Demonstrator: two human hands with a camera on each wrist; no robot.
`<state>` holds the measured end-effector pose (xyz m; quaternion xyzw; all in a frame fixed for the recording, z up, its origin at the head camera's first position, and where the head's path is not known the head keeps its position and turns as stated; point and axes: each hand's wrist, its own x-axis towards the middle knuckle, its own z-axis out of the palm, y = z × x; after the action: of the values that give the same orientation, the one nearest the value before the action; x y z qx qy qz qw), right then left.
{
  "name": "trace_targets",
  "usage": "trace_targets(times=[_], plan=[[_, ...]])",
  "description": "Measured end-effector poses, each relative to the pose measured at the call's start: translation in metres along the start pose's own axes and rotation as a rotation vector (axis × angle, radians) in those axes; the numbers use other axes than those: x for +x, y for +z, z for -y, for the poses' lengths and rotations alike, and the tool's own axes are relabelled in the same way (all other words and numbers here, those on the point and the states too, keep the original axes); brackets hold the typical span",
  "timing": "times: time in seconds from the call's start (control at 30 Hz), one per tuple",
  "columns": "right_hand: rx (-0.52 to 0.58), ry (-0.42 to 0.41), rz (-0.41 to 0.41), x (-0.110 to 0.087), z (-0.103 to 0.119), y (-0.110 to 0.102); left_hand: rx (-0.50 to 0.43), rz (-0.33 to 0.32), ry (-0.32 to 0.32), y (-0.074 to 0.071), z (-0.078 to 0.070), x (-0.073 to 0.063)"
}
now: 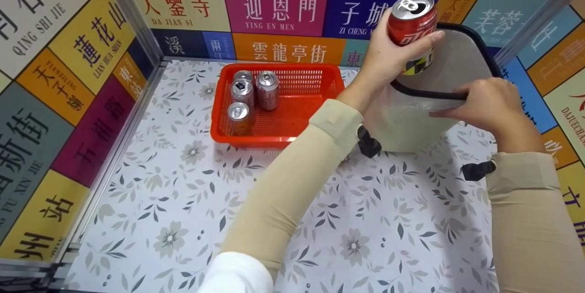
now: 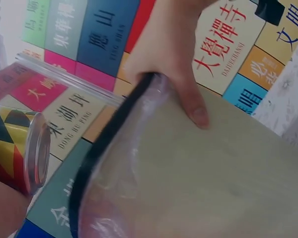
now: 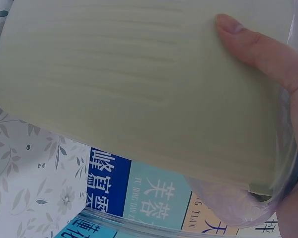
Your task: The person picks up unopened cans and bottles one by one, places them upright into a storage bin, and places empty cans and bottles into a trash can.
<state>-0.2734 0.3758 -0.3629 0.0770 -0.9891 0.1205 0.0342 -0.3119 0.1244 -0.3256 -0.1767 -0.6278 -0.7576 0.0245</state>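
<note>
My left hand (image 1: 386, 53) grips a red drink can (image 1: 406, 30) with an opened tab and a yellow-and-black pattern low on its side. The can is above the near left rim of a pale bin (image 1: 402, 124), tilted, with a dark rim and a clear plastic liner (image 2: 109, 225). My right hand (image 1: 491, 103) holds the bin's rim, thumb on the outer wall, fingers hidden over the edge. In the left wrist view the can's base (image 2: 37, 153) is apart from the rim. The right wrist view shows the thumb (image 3: 253, 47) pressed against the bin's side. The bin's inner bottom is hidden.
Left of the bin stands a red plastic basket (image 1: 297, 140) with several upright cans (image 1: 267, 92) grouped at its left side. A floral cloth (image 1: 356, 220) covers the table. Panels with printed place names (image 1: 274, 9) wall in the back and sides, with metal frame posts at the corners.
</note>
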Motion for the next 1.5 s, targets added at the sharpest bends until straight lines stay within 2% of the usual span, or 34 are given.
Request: trace_targets(times=[0.1, 0.27, 0.43, 0.6, 0.73, 0.87, 1.0, 1.2, 1.5], plan=[[0.004, 0.004, -0.004, -0.001, 0.0, 0.0, 0.063, -0.012, -0.033, 0.006, 0.004, 0.007], [0.003, 0.002, -0.029, -0.001, 0.001, 0.001, 0.109, 0.008, -0.039, 0.019, 0.006, 0.017], [-0.012, 0.0, -0.02, 0.0, 0.0, -0.001, 0.163, -0.003, -0.06, 0.031, 0.011, 0.023], [-0.039, -0.022, -0.032, 0.002, 0.0, -0.003, 0.314, -0.003, -0.123, 0.04, 0.018, 0.026], [-0.054, -0.038, -0.035, 0.004, 0.001, -0.003, 0.424, -0.005, -0.116, 0.041, 0.021, 0.028], [-0.056, -0.039, -0.036, 0.003, 0.001, -0.003, 0.471, -0.001, -0.1, 0.042, 0.023, 0.028], [-0.039, -0.026, -0.034, 0.001, 0.001, -0.004, 0.5, 0.003, -0.112, 0.044, 0.025, 0.028], [-0.026, -0.031, -0.046, 0.001, 0.001, -0.001, 0.592, 0.016, -0.134, 0.044, 0.026, 0.028], [-0.025, -0.014, -0.029, 0.0, 0.002, -0.002, 0.605, 0.014, -0.149, 0.044, 0.027, 0.029]])
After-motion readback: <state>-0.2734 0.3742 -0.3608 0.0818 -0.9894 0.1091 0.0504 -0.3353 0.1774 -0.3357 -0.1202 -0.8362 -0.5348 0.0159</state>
